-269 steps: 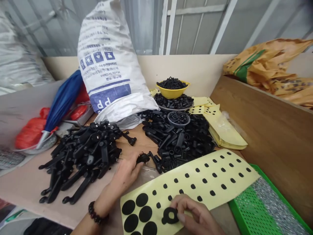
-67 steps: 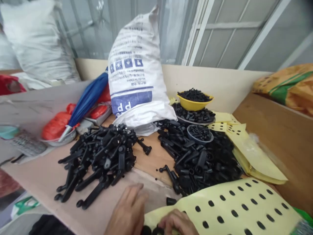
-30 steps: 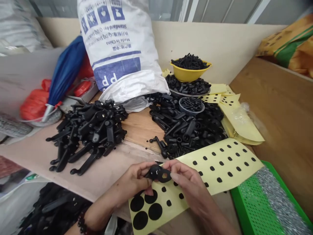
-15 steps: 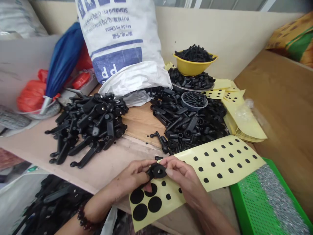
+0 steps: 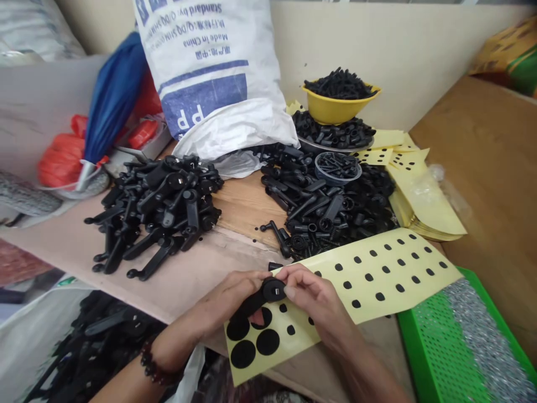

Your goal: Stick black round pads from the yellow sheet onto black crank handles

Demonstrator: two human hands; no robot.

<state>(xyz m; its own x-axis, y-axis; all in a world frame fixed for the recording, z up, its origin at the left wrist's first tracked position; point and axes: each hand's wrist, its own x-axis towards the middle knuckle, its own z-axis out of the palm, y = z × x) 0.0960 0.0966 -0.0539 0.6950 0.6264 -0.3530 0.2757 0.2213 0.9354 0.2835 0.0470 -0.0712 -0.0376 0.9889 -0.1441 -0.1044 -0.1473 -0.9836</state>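
Note:
A black plastic crank handle [image 5: 250, 304] is gripped in my left hand [image 5: 224, 296], its round end facing up with a small shiny metal piece in the centre. My right hand [image 5: 315, 298] pinches the right edge of that round end between thumb and fingers; anything small inside the pinch is hidden. Beneath both hands lies a yellow sticker sheet [image 5: 388, 280] with rows of small black dots. Larger black discs [image 5: 267, 342] are on its near left corner, partly covered by the handle and my fingers.
Finished-looking crank handles [image 5: 168, 207] are heaped at left, loose black parts [image 5: 331, 210] at centre right. Behind stand a yellow bowl [image 5: 338, 109], a small tub of screws [image 5: 338, 179] and a white sack [image 5: 218, 73]. A green basket [image 5: 440, 347] of metal pieces is at right.
The view has shifted slightly, so the scene sits a little more to the right and higher. The crank handle is tilted a bit, showing more of its arm; both hands keep their hold.

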